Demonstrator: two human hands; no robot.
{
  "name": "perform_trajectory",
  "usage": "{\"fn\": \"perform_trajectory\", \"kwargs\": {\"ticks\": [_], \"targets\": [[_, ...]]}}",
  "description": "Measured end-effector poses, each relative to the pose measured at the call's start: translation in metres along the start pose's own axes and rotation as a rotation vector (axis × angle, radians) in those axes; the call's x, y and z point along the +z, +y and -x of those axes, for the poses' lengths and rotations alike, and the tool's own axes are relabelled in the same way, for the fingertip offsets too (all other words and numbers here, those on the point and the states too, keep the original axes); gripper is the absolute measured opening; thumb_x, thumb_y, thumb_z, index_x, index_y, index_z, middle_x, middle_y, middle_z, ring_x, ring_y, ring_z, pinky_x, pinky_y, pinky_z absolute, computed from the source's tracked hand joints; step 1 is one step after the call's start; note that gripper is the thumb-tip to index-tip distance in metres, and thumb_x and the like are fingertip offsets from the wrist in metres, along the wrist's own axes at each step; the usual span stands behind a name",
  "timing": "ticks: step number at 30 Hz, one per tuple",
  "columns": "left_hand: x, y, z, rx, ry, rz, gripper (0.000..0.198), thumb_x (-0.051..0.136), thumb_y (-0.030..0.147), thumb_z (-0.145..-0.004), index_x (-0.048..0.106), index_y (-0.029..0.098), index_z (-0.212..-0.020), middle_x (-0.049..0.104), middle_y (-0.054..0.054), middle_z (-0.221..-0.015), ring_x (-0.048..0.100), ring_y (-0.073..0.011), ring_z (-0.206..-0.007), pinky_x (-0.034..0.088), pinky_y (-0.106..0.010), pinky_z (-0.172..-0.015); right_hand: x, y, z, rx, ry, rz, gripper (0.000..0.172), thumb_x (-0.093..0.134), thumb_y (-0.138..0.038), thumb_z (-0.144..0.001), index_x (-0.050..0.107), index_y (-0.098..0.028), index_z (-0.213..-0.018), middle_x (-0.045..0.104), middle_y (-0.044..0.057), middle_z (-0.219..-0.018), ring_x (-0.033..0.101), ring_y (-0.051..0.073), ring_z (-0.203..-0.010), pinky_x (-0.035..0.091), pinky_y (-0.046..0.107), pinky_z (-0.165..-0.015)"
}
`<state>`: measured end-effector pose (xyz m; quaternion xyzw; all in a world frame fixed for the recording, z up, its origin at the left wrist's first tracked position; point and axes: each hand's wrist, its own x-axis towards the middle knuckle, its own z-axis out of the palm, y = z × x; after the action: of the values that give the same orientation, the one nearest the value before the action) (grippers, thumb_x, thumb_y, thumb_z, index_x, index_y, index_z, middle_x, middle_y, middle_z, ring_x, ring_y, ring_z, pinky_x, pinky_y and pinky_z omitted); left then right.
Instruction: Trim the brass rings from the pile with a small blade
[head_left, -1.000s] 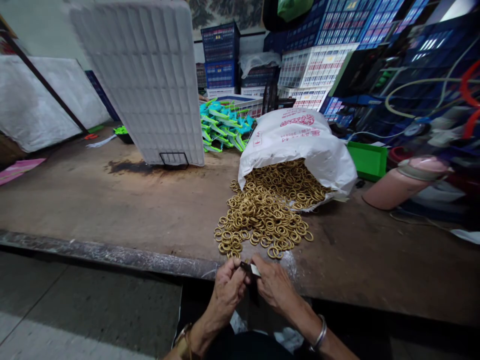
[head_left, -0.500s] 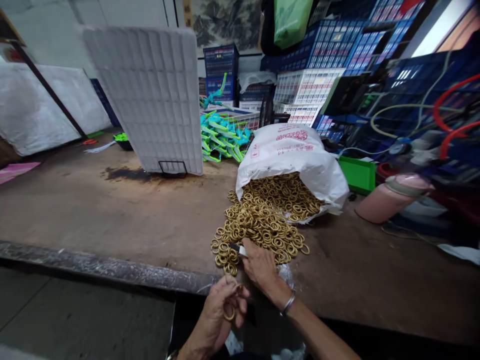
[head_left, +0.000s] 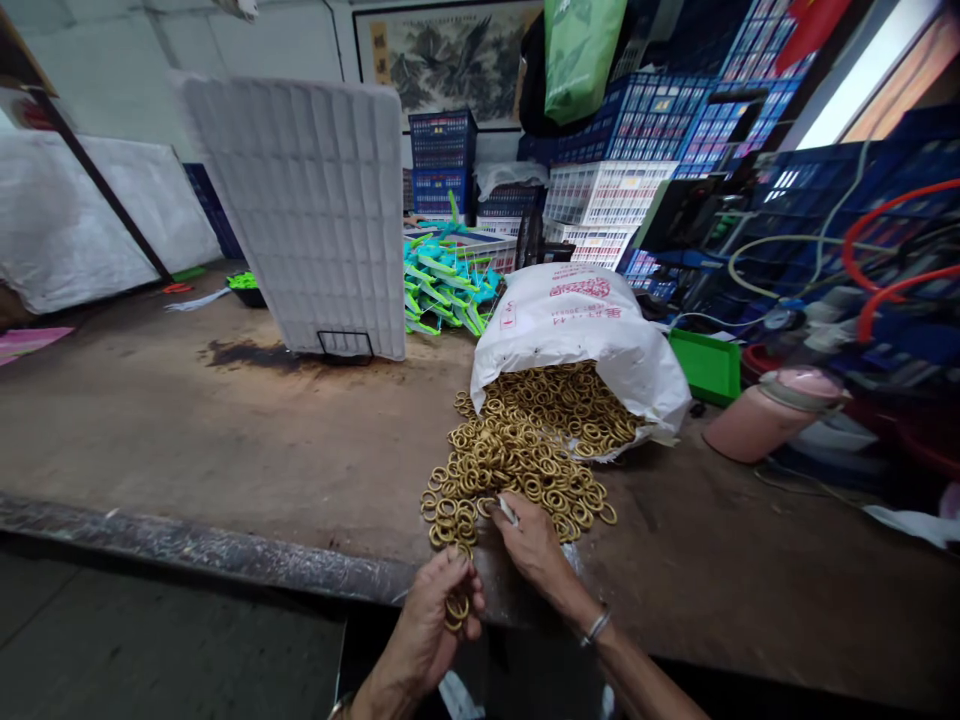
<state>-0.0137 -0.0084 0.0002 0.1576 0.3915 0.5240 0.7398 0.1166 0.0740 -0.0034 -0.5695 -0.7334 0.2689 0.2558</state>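
Brass-coloured rings [head_left: 517, 460] lie heaped on the brown tabletop, spilling from the mouth of a white woven sack [head_left: 570, 310]. My left hand [head_left: 435, 610] is closed at the table's front edge. Its fingers curl round a few rings [head_left: 456, 608], with another ring pinched at the fingertips. At the near side of the heap, my right hand [head_left: 529, 545] grips a small tool [head_left: 508, 511] with a pale handle; its kind is unclear and its tip is hidden. The right fingertips also touch a ring [head_left: 486, 507].
A ribbed white panel [head_left: 300, 220] stands upright on a wire stand. Behind the sack are turquoise and green plastic pieces [head_left: 442, 285] and stacked crates [head_left: 607, 195]. A pink bottle [head_left: 772, 415] and green tray [head_left: 705, 365] sit to the right, near hoses and cables.
My right hand has shifted slightly right and down, with the tool turned and its dark tip no longer showing. My left fingers have closed more tightly round the rings. The head view has tilted slightly up.
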Motion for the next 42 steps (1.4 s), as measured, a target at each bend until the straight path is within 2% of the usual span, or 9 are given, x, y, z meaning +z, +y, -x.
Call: {"fn": "perform_trajectory", "kwargs": {"ticks": [6, 9, 12, 17, 20, 23, 28, 34, 42], "targets": [[0.013, 0.0, -0.017, 0.193, 0.114, -0.22, 0.035, 0.061, 0.045, -0.067, 0.048, 0.018, -0.087, 0.046, 0.008, -0.053, 0.032, -0.0022, -0.034, 0.023, -0.013, -0.031, -0.002, 0.002, 0.015, 0.211, -0.099, -0.549, 0.033, 0.045, -0.047, -0.075, 0.047, -0.017, -0.061, 0.036, -0.006, -0.053, 0.031, 0.008, -0.049, 0.027, 0.019, -0.046], [0.018, -0.002, -0.023, 0.223, 0.124, -0.272, 0.039, 0.064, 0.045, -0.063, 0.051, 0.017, -0.088, 0.048, 0.008, -0.049, 0.036, -0.0034, -0.035, 0.029, -0.015, -0.036, 0.002, 0.001, 0.026, 0.26, -0.114, -0.62, 0.037, 0.05, -0.051, -0.071, 0.046, -0.017, -0.057, 0.035, -0.006, -0.052, 0.031, 0.007, -0.049, 0.028, 0.019, -0.046], [0.02, -0.001, -0.023, 0.316, 0.103, -0.326, 0.029, 0.065, 0.038, -0.064, 0.057, 0.014, -0.079, 0.058, 0.001, -0.061, 0.052, -0.0091, -0.055, 0.042, -0.02, -0.054, 0.006, -0.002, 0.032, 0.277, -0.123, -0.684, 0.039, 0.049, -0.053, -0.07, 0.047, -0.016, -0.059, 0.038, -0.005, -0.052, 0.033, 0.007, -0.049, 0.029, 0.019, -0.047], [0.019, 0.004, -0.017, 0.42, 0.135, -0.448, 0.017, 0.061, 0.03, -0.067, 0.059, 0.014, -0.062, 0.056, 0.001, -0.06, 0.05, -0.0113, -0.06, 0.041, -0.021, -0.061, 0.002, -0.007, 0.033, 0.166, -0.172, -0.575, 0.037, 0.046, -0.049, -0.073, 0.053, -0.015, -0.06, 0.049, -0.002, -0.055, 0.042, 0.01, -0.054, 0.035, 0.021, -0.051], [0.018, 0.008, -0.013, 0.409, 0.161, -0.516, 0.016, 0.059, 0.029, -0.067, 0.057, 0.014, -0.06, 0.051, 0.003, -0.055, 0.045, -0.0097, -0.053, 0.037, -0.02, -0.054, -0.008, -0.012, 0.032, 0.014, -0.139, -0.429, 0.025, 0.047, -0.038, -0.075, 0.059, -0.017, -0.081, 0.061, 0.002, -0.077, 0.052, 0.015, -0.072, 0.04, 0.024, -0.065], [0.019, 0.01, -0.01, 0.396, 0.118, -0.578, 0.017, 0.058, 0.03, -0.068, 0.056, 0.014, -0.062, 0.048, 0.004, -0.054, 0.042, -0.0091, -0.051, 0.035, -0.02, -0.05, -0.017, -0.019, 0.033, -0.082, -0.087, -0.354, 0.026, 0.043, -0.034, -0.078, 0.055, -0.02, -0.096, 0.06, 0.004, -0.092, 0.053, 0.016, -0.084, 0.039, 0.026, -0.075], [0.021, 0.013, -0.009, 0.357, 0.096, -0.548, 0.024, 0.06, 0.035, -0.067, 0.052, 0.014, -0.058, 0.043, 0.005, -0.051, 0.038, -0.0074, -0.049, 0.033, -0.019, -0.049, -0.016, -0.024, 0.033, -0.102, -0.162, -0.361, 0.028, 0.036, -0.039, -0.083, 0.053, -0.019, -0.074, 0.052, -0.001, -0.067, 0.046, 0.011, -0.062, 0.037, 0.021, -0.058], [0.015, 0.013, -0.011, 0.164, -0.059, -0.347, 0.031, 0.058, 0.045, -0.069, 0.046, 0.017, -0.066, 0.04, 0.008, -0.045, 0.026, -0.002, -0.035, 0.02, -0.016, -0.036, -0.005, -0.013, 0.028, 0.089, -0.165, -0.647, 0.024, 0.045, -0.041, -0.077, 0.05, -0.017, -0.073, 0.041, -0.006, -0.052, 0.036, 0.008, -0.048, 0.032, 0.019, -0.048], [0.019, 0.011, -0.011, 0.171, -0.063, -0.343, 0.035, 0.059, 0.048, -0.067, 0.044, 0.017, -0.067, 0.048, 0.006, -0.051, 0.027, 0.0005, -0.031, 0.017, -0.015, -0.032, -0.006, -0.015, 0.026, 0.132, -0.233, -0.737, 0.026, 0.05, -0.044, -0.074, 0.046, -0.018, -0.069, 0.049, -0.005, -0.051, 0.044, 0.008, -0.048, 0.036, 0.021, -0.051]]}}
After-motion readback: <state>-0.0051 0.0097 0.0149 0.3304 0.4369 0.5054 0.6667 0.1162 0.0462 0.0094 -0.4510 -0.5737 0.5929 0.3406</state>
